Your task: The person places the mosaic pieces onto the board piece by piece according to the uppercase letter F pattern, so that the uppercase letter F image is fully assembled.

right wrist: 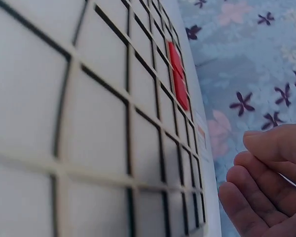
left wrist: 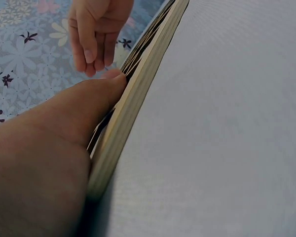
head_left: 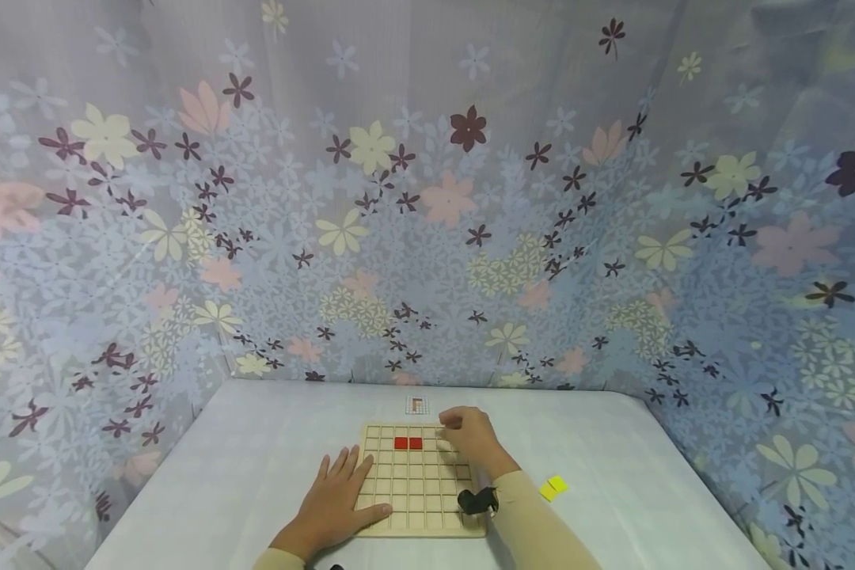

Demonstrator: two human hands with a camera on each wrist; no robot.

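A wooden grid board (head_left: 413,532) lies on the table, divided into small square cells. Two red square tiles (head_left: 401,443) fill neighbouring cells in an upper row; the right wrist view also shows these red tiles (right wrist: 180,91). My left hand (head_left: 335,500) rests on the board's left side with fingers spread and the thumb across its lower left cells. Over the upper right corner hovers my right hand (head_left: 473,437), its fingers loosely bent. Thumb and forefinger come close together in the right wrist view, and no object shows between them.
Two yellow tiles (head_left: 552,488) lie to the right of the board. Beyond its far edge is a small card (head_left: 417,405) printed with a grid pattern. A flowered curtain (head_left: 427,277) stands behind the white table (head_left: 271,427).
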